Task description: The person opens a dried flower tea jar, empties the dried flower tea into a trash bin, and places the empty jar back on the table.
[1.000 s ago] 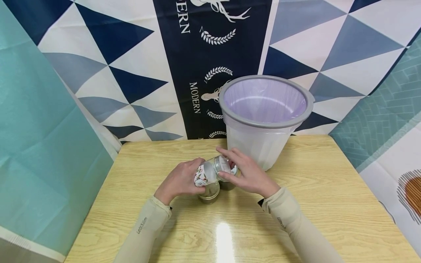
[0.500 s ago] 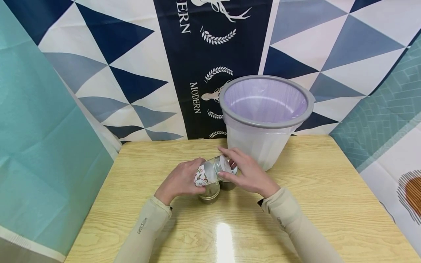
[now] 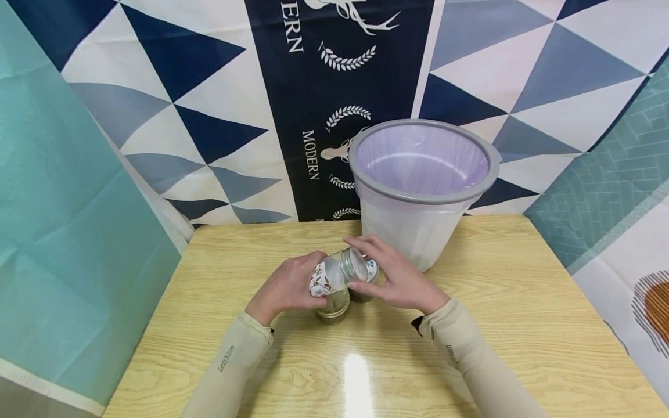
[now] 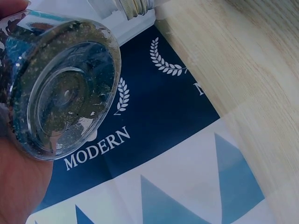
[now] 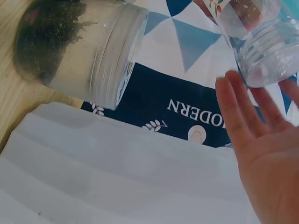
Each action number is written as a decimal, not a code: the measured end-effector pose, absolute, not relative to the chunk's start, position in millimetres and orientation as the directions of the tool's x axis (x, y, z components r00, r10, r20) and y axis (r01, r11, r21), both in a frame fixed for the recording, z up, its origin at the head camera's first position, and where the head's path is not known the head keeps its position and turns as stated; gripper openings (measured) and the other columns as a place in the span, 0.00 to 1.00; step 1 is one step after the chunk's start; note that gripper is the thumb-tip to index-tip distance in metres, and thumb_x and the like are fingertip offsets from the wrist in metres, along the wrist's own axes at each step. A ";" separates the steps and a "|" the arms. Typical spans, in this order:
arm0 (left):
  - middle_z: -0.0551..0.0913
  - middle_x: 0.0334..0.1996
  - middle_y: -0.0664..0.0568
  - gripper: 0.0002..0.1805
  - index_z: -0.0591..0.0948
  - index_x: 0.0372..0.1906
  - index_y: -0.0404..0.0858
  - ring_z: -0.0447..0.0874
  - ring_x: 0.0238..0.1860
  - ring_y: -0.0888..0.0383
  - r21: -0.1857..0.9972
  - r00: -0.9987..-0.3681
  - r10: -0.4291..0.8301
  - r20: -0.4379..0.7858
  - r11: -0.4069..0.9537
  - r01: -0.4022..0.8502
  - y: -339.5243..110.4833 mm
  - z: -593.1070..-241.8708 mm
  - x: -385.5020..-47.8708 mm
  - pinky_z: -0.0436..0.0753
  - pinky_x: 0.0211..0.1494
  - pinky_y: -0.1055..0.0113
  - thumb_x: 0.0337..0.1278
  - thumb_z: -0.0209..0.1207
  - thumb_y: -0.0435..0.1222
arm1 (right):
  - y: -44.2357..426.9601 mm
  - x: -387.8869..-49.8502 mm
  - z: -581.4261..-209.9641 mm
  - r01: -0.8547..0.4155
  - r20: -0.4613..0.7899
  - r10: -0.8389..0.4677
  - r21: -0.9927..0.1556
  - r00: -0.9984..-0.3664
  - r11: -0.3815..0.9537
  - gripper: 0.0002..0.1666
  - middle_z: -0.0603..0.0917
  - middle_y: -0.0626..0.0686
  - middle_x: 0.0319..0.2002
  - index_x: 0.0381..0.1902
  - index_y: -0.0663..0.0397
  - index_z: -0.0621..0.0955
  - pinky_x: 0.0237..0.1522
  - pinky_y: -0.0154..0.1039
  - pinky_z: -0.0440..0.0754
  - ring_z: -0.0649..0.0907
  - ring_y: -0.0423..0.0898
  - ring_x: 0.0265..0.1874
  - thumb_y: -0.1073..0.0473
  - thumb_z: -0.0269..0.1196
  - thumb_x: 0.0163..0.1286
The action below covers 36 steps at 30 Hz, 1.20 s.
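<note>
My left hand grips a clear jar with a flowered white label, tilted with its mouth to the right. In the left wrist view the round base of the jar shows, speckled inside. My right hand has its fingers extended by the threaded mouth; any contact is unclear. Behind stands a lidded jar with dark contents, its lid partly hidden by that hand. Below the held jar shows a round clear base; I cannot tell whether it belongs to another jar.
A white bin with a grey rim and purple liner stands at the table's back, close beyond my right hand. Patterned cloth hangs behind the wooden table, and a teal cloth hangs at the left.
The right hand has shifted slightly, uncovering more of the held jar's mouth and the lidded jar's label. My left hand keeps its grip in the same place.
</note>
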<state>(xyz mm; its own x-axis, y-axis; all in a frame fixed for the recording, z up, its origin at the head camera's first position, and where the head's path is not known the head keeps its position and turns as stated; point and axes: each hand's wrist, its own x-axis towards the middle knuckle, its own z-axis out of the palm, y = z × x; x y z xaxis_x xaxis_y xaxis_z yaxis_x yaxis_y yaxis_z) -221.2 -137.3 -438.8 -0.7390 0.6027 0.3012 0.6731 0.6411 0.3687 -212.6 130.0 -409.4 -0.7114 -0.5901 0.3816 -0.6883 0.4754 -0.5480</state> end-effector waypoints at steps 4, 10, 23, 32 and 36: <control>0.83 0.35 0.57 0.39 0.76 0.58 0.38 0.78 0.31 0.65 0.367 -0.740 0.603 0.300 0.643 0.672 -137.7 -438.0 -221.4 0.79 0.34 0.73 0.35 0.78 0.43 | 126.8 -214.7 -408.1 -0.676 0.391 -0.564 -0.547 -0.727 0.493 0.47 0.78 0.53 0.61 0.79 0.50 0.66 0.56 0.51 0.84 0.82 0.47 0.52 0.45 0.70 0.68; 0.83 0.35 0.56 0.39 0.75 0.58 0.38 0.78 0.31 0.64 0.371 -0.737 0.607 0.297 0.638 0.675 -137.2 -438.6 -220.5 0.79 0.34 0.73 0.36 0.79 0.43 | 123.9 -215.4 -407.5 -0.663 0.379 -0.554 -0.541 -0.741 0.517 0.41 0.82 0.50 0.53 0.74 0.48 0.73 0.45 0.44 0.84 0.81 0.42 0.42 0.45 0.71 0.67; 0.83 0.34 0.58 0.40 0.75 0.58 0.39 0.78 0.31 0.65 0.388 -0.738 0.609 0.292 0.629 0.673 -133.5 -438.5 -220.9 0.78 0.33 0.73 0.35 0.79 0.43 | 133.1 -213.4 -409.4 -0.737 0.442 -0.611 -0.548 -0.657 0.397 0.39 0.78 0.48 0.65 0.72 0.46 0.75 0.65 0.49 0.80 0.79 0.46 0.63 0.52 0.74 0.65; 0.83 0.35 0.57 0.40 0.76 0.58 0.38 0.78 0.31 0.64 0.393 -0.745 0.606 0.279 0.635 0.665 -132.9 -436.5 -219.8 0.79 0.34 0.72 0.34 0.79 0.43 | 134.7 -212.7 -408.8 -0.721 0.436 -0.589 -0.543 -0.681 0.431 0.45 0.75 0.51 0.67 0.77 0.45 0.70 0.64 0.52 0.81 0.79 0.49 0.62 0.48 0.73 0.65; 0.83 0.34 0.57 0.39 0.76 0.57 0.38 0.78 0.31 0.64 0.389 -0.743 0.607 0.282 0.636 0.667 -132.7 -435.3 -219.6 0.79 0.34 0.72 0.34 0.79 0.42 | 133.4 -213.9 -409.6 -0.688 0.413 -0.560 -0.542 -0.718 0.482 0.47 0.79 0.52 0.63 0.78 0.47 0.68 0.56 0.50 0.84 0.82 0.46 0.54 0.44 0.72 0.66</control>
<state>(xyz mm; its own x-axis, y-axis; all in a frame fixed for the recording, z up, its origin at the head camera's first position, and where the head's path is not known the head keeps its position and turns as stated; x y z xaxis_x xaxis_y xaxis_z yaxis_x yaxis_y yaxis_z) -219.6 -132.7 -435.3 -0.7430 0.6072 0.2815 0.6669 0.6358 0.3885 -213.9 133.4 -409.6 -0.7181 -0.5602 0.4129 -0.6880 0.4821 -0.5425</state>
